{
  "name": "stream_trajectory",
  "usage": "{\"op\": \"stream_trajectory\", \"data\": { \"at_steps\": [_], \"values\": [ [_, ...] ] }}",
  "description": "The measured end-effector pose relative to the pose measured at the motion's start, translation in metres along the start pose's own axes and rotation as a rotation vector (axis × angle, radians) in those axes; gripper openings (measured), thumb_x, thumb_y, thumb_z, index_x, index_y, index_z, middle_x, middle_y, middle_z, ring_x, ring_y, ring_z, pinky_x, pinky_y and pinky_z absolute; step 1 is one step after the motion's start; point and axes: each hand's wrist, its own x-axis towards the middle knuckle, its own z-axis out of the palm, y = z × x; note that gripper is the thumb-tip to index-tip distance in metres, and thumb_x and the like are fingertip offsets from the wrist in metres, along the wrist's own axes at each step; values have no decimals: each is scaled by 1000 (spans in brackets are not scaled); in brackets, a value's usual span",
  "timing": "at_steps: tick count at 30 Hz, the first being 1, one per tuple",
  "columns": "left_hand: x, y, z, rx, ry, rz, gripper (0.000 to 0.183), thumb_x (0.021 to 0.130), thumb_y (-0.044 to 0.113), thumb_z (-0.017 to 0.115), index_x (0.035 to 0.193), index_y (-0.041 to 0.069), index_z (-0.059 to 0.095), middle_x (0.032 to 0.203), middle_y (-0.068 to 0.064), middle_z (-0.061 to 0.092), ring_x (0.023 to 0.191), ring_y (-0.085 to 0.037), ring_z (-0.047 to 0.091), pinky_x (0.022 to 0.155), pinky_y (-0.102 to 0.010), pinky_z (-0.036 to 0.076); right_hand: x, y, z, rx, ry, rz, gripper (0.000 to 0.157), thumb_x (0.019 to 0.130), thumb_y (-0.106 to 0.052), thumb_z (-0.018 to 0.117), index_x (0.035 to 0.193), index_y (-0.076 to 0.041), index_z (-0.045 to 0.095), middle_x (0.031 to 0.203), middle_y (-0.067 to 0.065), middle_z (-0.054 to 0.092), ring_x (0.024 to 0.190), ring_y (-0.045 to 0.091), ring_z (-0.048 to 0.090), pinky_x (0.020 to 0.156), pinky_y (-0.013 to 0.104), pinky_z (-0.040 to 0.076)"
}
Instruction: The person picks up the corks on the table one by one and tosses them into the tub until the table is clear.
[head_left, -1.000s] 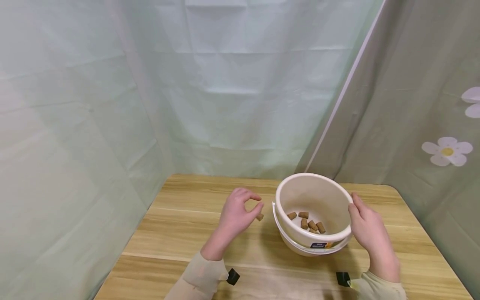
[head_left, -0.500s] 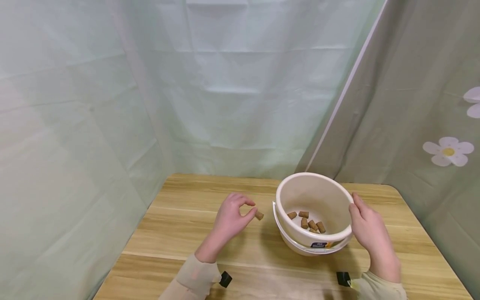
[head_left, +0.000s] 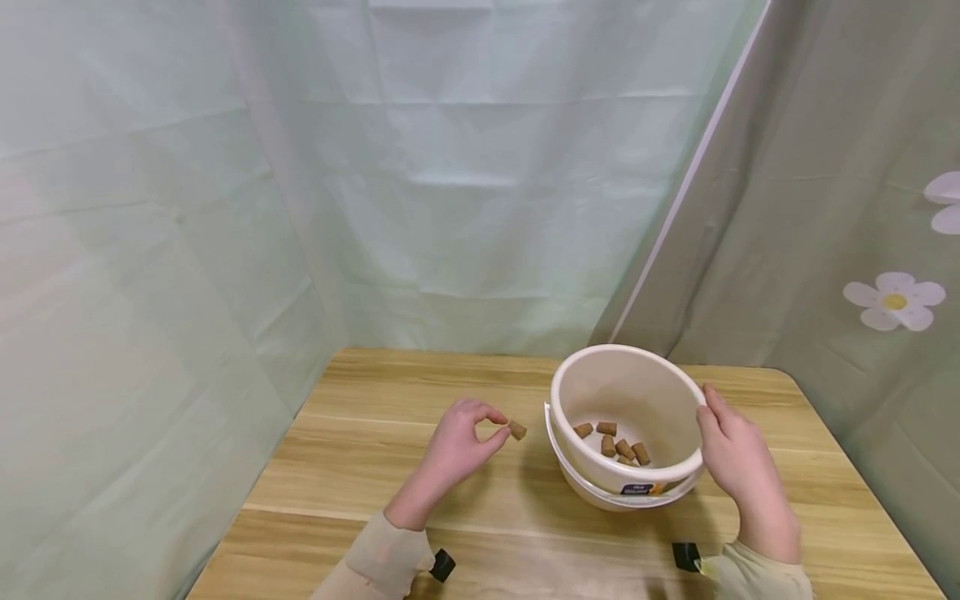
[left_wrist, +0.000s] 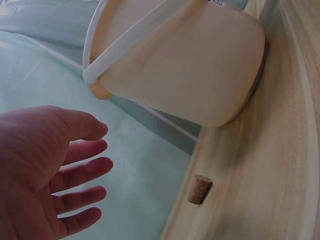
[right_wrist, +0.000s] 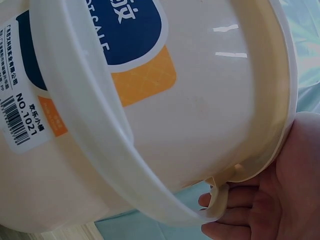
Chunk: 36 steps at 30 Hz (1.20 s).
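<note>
A cream plastic bucket [head_left: 596,492] stands on the table, several brown corks [head_left: 607,447] on its floor. My right hand [head_left: 738,454] grips the bucket's rim at its right side. In the right wrist view, the fingers [right_wrist: 240,200] reach under the rim by the handle's end. A single cork [left_wrist: 200,189] lies on the tabletop left of the bucket. My left hand [head_left: 459,442] is over the table just left of that cork, thumb and fingers loosely curved. The left wrist view shows this hand [left_wrist: 45,165] holding nothing, with the cork apart from it.
The bucket's white handle [right_wrist: 100,115] hangs down along its near side, across a blue and orange label [right_wrist: 142,82]. Beneath is a wood-grain table [head_left: 360,467]. Pale green curtains [head_left: 480,208] rise behind and beside it.
My left hand has drawn back left and slightly toward me, uncovering the loose cork it partly hid. The right hand and the bucket have stayed in place.
</note>
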Motion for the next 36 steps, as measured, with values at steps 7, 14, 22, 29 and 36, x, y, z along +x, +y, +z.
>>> {"op": "stream_trajectory", "data": {
  "at_steps": [7,14,22,29,36],
  "values": [
    [-2,-6,5,-51,-32,-21,7,94,16,83,99,11,82,102,3,77,108,-24,67,99,-49,54,1,0,0,3,9,-6,63,118,-36,28,162,8,32,161,36,35,145,61,36,113,76,31],
    [-1,-12,12,-67,-64,-41,7,94,18,83,99,14,82,102,6,77,107,-22,67,95,-46,55,1,0,0,0,6,-8,63,118,-36,28,162,8,32,162,36,35,145,61,36,114,76,31],
    [1,-13,17,-117,-96,-69,6,95,17,82,101,17,83,104,10,76,106,-18,65,87,-39,53,1,0,0,8,6,-6,64,117,-38,27,163,7,31,162,36,34,145,62,36,113,77,31],
    [3,-15,19,-116,-110,-93,10,96,19,81,104,13,83,106,8,76,111,-21,66,94,-44,54,1,0,1,1,5,-8,64,117,-38,27,163,6,31,162,36,35,145,61,36,113,77,31],
    [7,-19,23,-54,-114,-97,7,97,18,80,102,14,82,106,2,77,111,-26,67,104,-51,52,1,0,1,-8,17,-8,63,118,-36,28,162,8,33,160,36,37,144,61,38,113,76,32]
  ]
}}
